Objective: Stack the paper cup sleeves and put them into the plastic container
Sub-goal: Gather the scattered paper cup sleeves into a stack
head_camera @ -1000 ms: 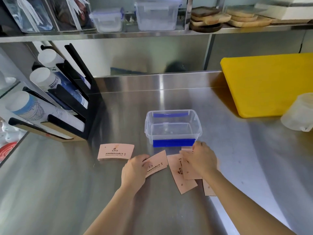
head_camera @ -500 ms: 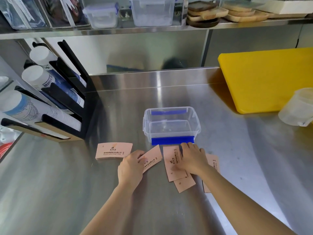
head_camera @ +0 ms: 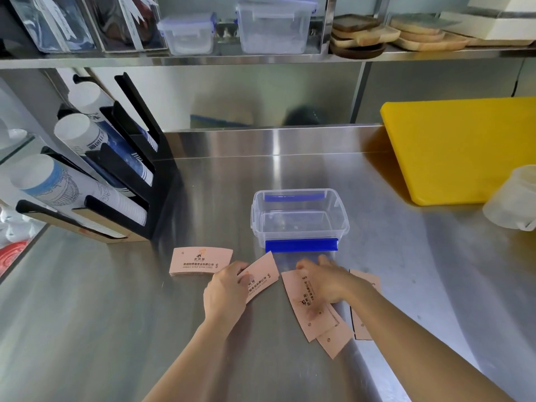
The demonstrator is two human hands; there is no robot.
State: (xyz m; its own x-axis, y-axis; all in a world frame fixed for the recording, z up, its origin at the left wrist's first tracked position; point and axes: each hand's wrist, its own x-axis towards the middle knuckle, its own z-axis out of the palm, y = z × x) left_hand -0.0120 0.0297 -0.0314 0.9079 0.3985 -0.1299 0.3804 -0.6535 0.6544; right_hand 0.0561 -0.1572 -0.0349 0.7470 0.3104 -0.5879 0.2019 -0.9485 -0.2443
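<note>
Flat pink paper cup sleeves lie on the steel counter in front of a clear plastic container (head_camera: 298, 195) with blue clips, which has nothing in it. A small neat stack of sleeves (head_camera: 200, 261) sits at the left. My left hand (head_camera: 224, 294) rests on a single tilted sleeve (head_camera: 261, 275), fingers on its left end. My right hand (head_camera: 327, 281) lies flat on overlapping sleeves (head_camera: 304, 306), pressing them to the counter. Another sleeve (head_camera: 364, 329) pokes out under my right forearm.
A black rack of paper cups (head_camera: 95, 181) stands at the left. A yellow cutting board (head_camera: 464, 149) leans at the back right, with a translucent jug (head_camera: 513, 198) beside it. A shelf above holds lidded containers (head_camera: 272, 24) and wooden trays (head_camera: 359, 33).
My right hand has slid the sleeves under it leftward, so they overlap more. My left hand stays on the tilted sleeve. The view has shifted slightly.
</note>
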